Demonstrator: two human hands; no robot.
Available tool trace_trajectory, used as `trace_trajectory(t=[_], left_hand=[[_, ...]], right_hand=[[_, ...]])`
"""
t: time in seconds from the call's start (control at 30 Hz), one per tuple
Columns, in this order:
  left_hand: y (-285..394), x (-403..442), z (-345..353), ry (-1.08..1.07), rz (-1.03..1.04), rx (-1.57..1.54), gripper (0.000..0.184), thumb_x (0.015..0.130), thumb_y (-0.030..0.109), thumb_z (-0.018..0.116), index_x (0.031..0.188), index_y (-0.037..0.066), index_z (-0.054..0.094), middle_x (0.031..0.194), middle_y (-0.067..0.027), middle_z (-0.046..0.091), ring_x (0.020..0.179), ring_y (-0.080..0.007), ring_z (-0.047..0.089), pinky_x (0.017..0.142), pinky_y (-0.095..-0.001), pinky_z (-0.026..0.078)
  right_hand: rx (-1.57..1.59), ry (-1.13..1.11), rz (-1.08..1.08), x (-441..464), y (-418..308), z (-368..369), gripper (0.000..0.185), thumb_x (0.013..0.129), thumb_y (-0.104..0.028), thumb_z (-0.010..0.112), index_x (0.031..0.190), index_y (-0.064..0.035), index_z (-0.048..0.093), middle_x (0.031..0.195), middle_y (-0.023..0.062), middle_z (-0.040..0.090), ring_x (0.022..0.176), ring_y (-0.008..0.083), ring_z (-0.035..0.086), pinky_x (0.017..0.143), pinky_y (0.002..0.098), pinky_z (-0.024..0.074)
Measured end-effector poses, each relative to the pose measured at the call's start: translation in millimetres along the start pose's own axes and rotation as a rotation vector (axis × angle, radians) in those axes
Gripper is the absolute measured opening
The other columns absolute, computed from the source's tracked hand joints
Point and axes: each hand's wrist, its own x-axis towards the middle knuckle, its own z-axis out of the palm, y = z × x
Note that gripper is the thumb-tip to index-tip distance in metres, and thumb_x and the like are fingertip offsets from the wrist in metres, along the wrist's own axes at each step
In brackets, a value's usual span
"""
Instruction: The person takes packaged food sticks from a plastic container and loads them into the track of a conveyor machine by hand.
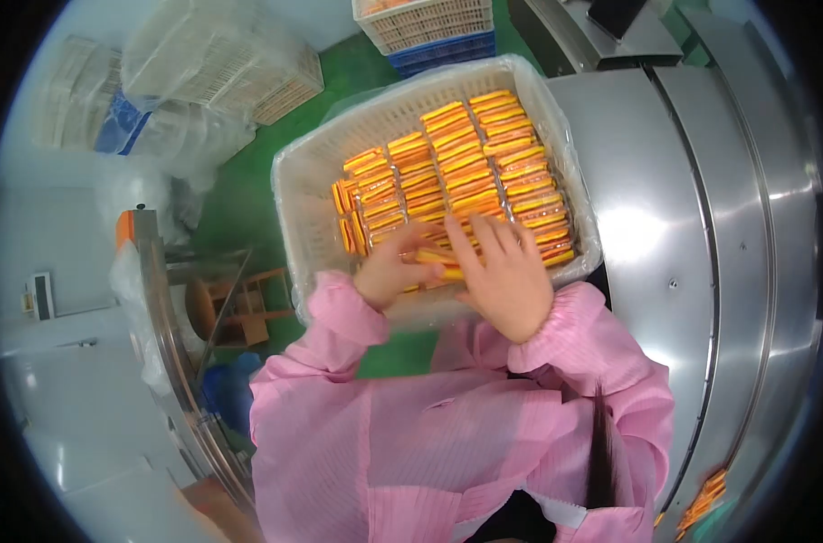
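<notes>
The head view shows yellow-and-orange packets (456, 145) packed in rows inside a plastic-lined crate (304, 163). At its near side, the left hand (391, 270) curls at the packets and the right hand (509, 282) reaches over them, fingers extended; whether either grips one I cannot tell. Pink sleeves (343, 312) cover both arms. A steel surface (651, 308) runs along the right; far off, a white crate (429, 27) sits on a blue crate (443, 54).

Packets (461, 149) are striped yellow and orange, sleeves (601, 339) finely lined pink, floor (239, 185) green.
</notes>
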Motion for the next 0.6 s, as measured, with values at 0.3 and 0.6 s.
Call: trace_trajectory(t=[0.3,0.6], left_hand=[[-5,37,-56,-0.095,-0.294,0.170,0.035,0.083,0.026,0.052,0.110,0.005,0.048,0.099,-0.0077,0.053,0.077,-0.0167,0.058,0.065,-0.0269,0.049],[-137,150,-228,0.460,-0.265,1.162,0.031,0.077,0.024,0.050,0.100,0.002,0.054,0.096,-0.0206,0.057,0.090,-0.0336,0.055,0.075,-0.0410,0.045]], right_hand=[[0.522,-0.552,0.352,-30,11,21,0.039,0.073,-0.013,0.057,0.108,-0.0026,0.047,0.080,0.0112,0.059,0.070,0.0296,0.059,0.063,0.0336,0.0466],[1.520,-0.091,0.912,-57,73,-45,0.046,0.071,-0.001,0.062,0.112,0.0012,0.042,0.094,0.0084,0.054,0.078,0.0187,0.055,0.068,0.0279,0.0465]])
